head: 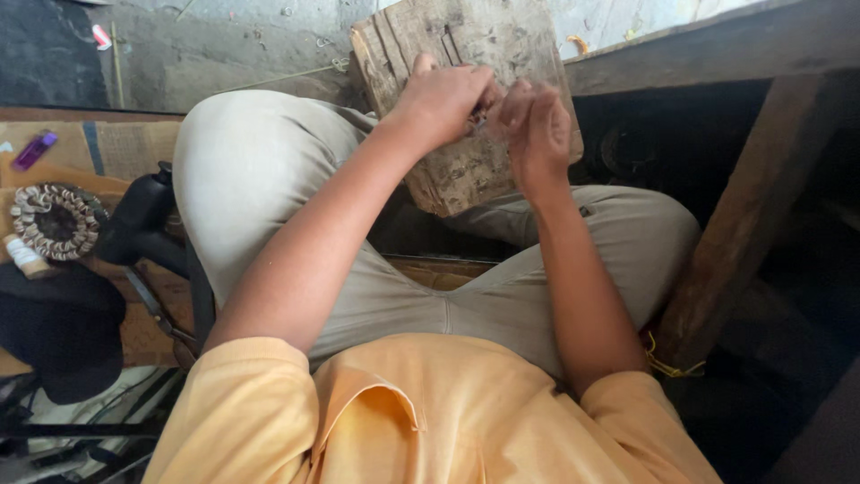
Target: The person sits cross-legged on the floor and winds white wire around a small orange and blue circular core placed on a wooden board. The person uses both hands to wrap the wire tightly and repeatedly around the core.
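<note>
A worn wooden block point(452, 36) rests between my knees, leaning over my lap. My left hand point(441, 100) and my right hand point(537, 125) are pressed close together over the block's middle. Both have curled fingers pinching a small brownish piece point(484, 114) between them. The piece is mostly hidden by my fingers, so I cannot tell what it is. I sit cross-legged in grey trousers and an orange shirt.
A woven shell ring point(54, 221) lies on cardboard at the left, with a purple lighter point(34, 150) above it. A black tool point(143, 220) and a dark cap point(63, 332) sit beside my left knee. A wooden post point(743, 215) stands at the right.
</note>
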